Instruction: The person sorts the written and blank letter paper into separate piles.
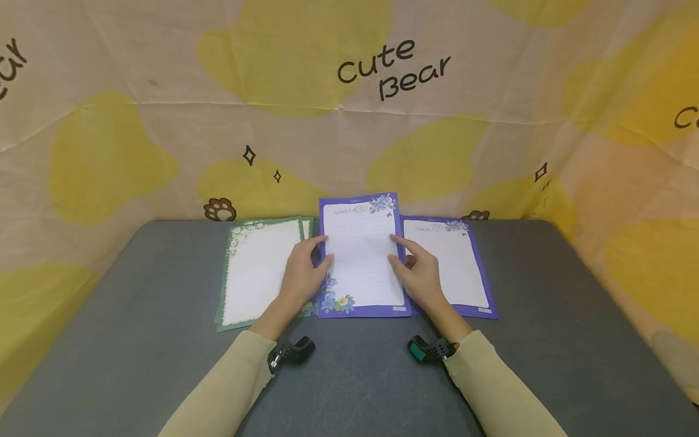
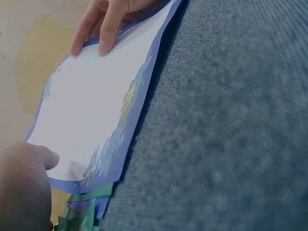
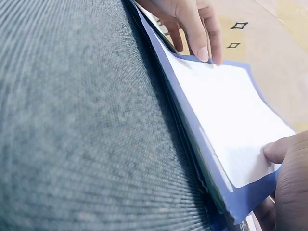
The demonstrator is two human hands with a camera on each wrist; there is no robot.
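Observation:
A sheet of letter paper [image 1: 363, 255] with a purple border, blue flowers and ruled lines lies in the middle of the head view. My left hand [image 1: 301, 273] pinches its left edge, thumb on top. On the opposite edge my right hand [image 1: 422, 273] does the same; in the right wrist view its thumb [image 3: 276, 150] presses the white face while other fingers are under the paper. The sheet bows slightly between both hands. Beneath its right side, another purple-bordered sheet [image 1: 450, 267] shows. Green-bordered sheets [image 1: 262, 267] overlap at the left, partly behind my left hand.
All the paper lies toward the far edge of a dark grey table [image 1: 360, 376]. Behind it hangs a cloth [image 1: 306, 133] with yellow patches and "cute bear" lettering. A dark band sits on each wrist, below the beige sleeves [image 1: 224, 382].

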